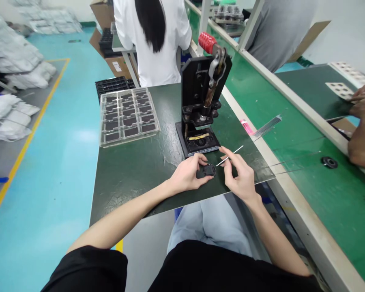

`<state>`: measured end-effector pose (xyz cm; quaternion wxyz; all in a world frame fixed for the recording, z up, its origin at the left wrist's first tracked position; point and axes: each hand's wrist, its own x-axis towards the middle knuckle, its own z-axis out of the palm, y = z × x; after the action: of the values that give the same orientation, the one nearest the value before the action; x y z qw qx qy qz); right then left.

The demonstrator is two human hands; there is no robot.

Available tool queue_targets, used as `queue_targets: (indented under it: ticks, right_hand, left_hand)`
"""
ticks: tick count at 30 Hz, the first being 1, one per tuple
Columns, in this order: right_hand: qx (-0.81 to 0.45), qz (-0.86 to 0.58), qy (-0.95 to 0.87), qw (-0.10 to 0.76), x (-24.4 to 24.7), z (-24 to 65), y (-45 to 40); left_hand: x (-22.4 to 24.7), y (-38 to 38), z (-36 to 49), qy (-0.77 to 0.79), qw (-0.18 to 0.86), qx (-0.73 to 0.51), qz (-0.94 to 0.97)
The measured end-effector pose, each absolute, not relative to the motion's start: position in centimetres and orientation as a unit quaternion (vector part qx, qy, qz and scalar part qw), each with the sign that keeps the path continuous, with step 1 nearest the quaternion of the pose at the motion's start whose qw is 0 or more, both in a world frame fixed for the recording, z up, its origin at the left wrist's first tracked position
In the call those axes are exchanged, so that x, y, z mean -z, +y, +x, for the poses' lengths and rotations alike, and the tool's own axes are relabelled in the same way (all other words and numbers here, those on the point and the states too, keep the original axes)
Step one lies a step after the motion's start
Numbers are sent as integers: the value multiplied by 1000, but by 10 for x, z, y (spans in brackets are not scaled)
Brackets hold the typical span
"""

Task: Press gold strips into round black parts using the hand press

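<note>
Behind the disc (209, 170), a press (203, 95) stands on the surface (124, 174), a tray (119, 115) to its left, a conveyor (255, 93) to its right.

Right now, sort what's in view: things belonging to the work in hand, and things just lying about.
Likely in the job:
round black part, in left hand
white stick, in right hand
red-handled press
parts tray

Seemingly lying about:
white bags
cardboard box

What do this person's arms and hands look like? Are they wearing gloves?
No gloves: the left hand and right hand are bare. I see no watch or bracelet. The left sleeve is plain black and loose, leaving the left forearm uncovered.
</note>
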<state>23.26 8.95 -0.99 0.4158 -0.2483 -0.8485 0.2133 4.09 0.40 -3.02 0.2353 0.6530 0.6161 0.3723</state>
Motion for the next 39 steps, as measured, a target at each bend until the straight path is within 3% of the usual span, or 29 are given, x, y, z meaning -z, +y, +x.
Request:
queue_targets:
  ticks: [12, 21, 29, 39]
  right_hand:
    - [-220, -202, -861, 412, 15, 218, 90]
    - [-436, -309, -668, 518, 19, 206, 78]
    - [-475, -348, -658, 469, 18, 203, 86]
    - [-435, -331, -709, 446, 24, 207, 85]
  left_hand:
    - [33, 4, 40, 611, 248, -382, 648]
    - [31, 5, 42, 624, 262, -385, 627]
    - [31, 4, 43, 635, 285, -396, 598]
    - [31, 4, 43, 632, 283, -401, 600]
